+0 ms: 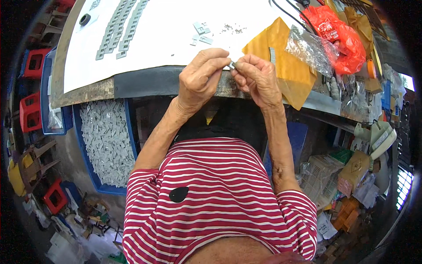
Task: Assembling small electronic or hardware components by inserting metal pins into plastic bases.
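Striped red-and-white shirt [220,193] fills the lower frame, closest to the lens; a dark teardrop mark sits on its chest. Both forearms rise from it to the bench edge.

Left hand [200,79] and right hand [259,79] meet at the table's front lip. Fingertips of both are pressed together around a small grey part [231,65]; only a sliver shows between thumbs and forefingers, so its shape is hard to make out. Other fingers are curled in, not spread.

White sheet [167,26] covers the bench top. On it: rows of grey flat pieces [118,28] laid end to end at upper left, a few loose grey pieces [201,34] just beyond the hands, and a scatter of tiny dark bits [233,29], too small to identify. A black ring [85,19] lies near the far left corner.

Yellow envelope [281,61] lies just right of the right hand, hanging over the edge. A clear plastic bag [310,48] rests on it, contents unclear. A red plastic bag [338,35] is behind that.

Below the bench, left: a blue tray [94,185] heaped with grey pieces, partly hidden by the bench top. Red stools [30,110] sit at the far left, distorted by the rim. Clutter at right is cut off and blurred.
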Demonstrator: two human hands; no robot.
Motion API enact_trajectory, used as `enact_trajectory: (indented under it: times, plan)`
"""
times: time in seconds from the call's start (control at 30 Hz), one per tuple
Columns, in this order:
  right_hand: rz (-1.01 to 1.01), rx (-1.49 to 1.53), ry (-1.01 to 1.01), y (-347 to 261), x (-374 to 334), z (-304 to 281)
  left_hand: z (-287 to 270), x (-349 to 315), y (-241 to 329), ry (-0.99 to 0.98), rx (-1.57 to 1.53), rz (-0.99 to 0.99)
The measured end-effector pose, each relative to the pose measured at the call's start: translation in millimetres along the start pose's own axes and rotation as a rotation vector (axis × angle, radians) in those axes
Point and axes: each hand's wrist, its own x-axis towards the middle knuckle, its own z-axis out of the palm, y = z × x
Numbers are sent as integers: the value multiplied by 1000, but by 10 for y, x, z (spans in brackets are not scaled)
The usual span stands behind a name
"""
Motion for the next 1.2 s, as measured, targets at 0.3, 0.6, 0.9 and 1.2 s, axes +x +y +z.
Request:
enact_trajectory:
  times: [0.3, 0.6, 0.9, 1.2]
  plan:
    - [1, 93, 16, 69, -1, 27, -26, 1, 1, -44, -15, 50]
    - [-64, -20, 106, 85, -1, 54, -60, 25, 43, -132, -86, -157]
    - [-189, -278, 194, 63, -38, 51, -134, 72, 41, -311, -87, -281]
    - [-142, -305, 159, 63, -49, -27, -140, 57, 71, -379, -133, -375]
